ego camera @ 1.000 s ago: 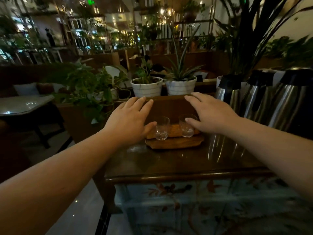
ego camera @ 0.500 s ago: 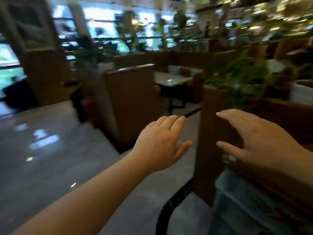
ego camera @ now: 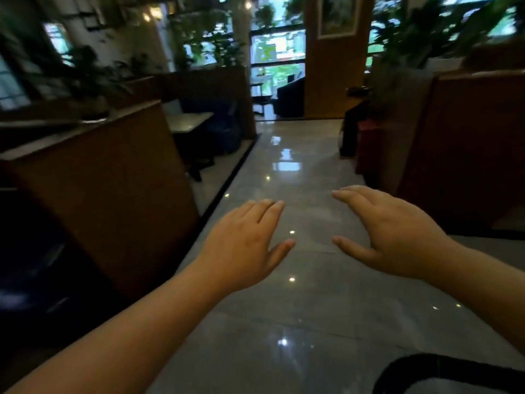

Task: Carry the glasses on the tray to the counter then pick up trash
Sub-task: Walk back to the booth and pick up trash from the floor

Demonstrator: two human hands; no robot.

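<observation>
Overhead, both arms are held out above a glossy tiled floor [ego camera: 298, 166]; the left hand [ego camera: 244, 245] and right hand [ego camera: 389, 234] are spread wide, empty. No glasses or tray are seen. Wooden booth partitions [ego camera: 113, 177] are seen at nine o'clock.

Glasses, tray, trash: not in view. Left hand [ego camera: 244, 245] and right hand [ego camera: 389, 231] empty, palms down, fingers spread, apparently above glossy grey floor [ego camera: 284, 322], apart.

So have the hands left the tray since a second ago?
Yes. Left hand and right hand now hang empty over the aisle floor; no tray in view.
</observation>
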